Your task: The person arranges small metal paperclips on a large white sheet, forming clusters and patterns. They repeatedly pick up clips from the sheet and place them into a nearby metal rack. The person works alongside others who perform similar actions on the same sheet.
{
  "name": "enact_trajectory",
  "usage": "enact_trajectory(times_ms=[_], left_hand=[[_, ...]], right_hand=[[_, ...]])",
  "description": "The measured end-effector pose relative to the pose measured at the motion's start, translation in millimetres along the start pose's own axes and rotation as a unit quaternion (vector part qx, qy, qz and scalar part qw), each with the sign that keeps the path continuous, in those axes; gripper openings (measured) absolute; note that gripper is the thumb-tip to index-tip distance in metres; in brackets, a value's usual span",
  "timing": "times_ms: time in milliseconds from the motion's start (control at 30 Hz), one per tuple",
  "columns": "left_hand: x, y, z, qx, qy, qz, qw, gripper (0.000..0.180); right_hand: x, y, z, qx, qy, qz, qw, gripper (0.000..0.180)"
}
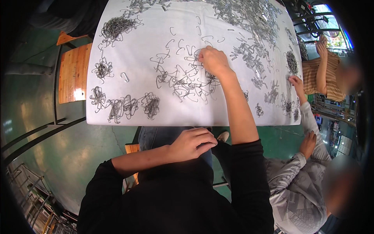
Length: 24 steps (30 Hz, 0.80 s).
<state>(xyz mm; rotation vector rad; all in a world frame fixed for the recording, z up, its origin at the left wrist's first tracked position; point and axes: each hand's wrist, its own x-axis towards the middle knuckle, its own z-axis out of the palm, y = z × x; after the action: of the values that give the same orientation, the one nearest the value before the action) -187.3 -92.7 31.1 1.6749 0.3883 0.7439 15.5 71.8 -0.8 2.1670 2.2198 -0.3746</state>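
My right hand [213,61] reaches over the white-covered table, its fingers closed and pointing down at the upper edge of a loose spread of bent metal wire hooks [185,82]. Its fingertips are hidden, so what they pinch cannot be told. Held in front of my body, beyond the table's near edge, my left hand [194,143] has its fingers curled together. Anything inside it is hidden. Around the spread lie denser heaps of the same dark hooks, such as one heap [151,105] near the front edge and a larger pile [117,29] at the far left.
Many small shiny metal loops [253,58] cover the table's far and right parts. A lone metal piece [124,77] lies at left. Close on my right sits a person in a grey patterned sleeve [309,117], hand at the table edge. A wooden stool [74,74] stands at left.
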Motion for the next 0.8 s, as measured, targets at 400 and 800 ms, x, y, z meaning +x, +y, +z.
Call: enact_trajectory(times_ms=[400,800], left_hand=[[4.0,4.6,4.6,0.014,0.022,0.006,1.000,0.009],[9.3,6.6,29.1,0.033,0.037,-0.013,0.999,0.013]], right_hand=[[-87.0,28.4,16.2,0.670,0.056,0.117,0.731,0.010],[-266.1,-28.0,-18.3,0.740,0.261,0.154,0.601,0.044]])
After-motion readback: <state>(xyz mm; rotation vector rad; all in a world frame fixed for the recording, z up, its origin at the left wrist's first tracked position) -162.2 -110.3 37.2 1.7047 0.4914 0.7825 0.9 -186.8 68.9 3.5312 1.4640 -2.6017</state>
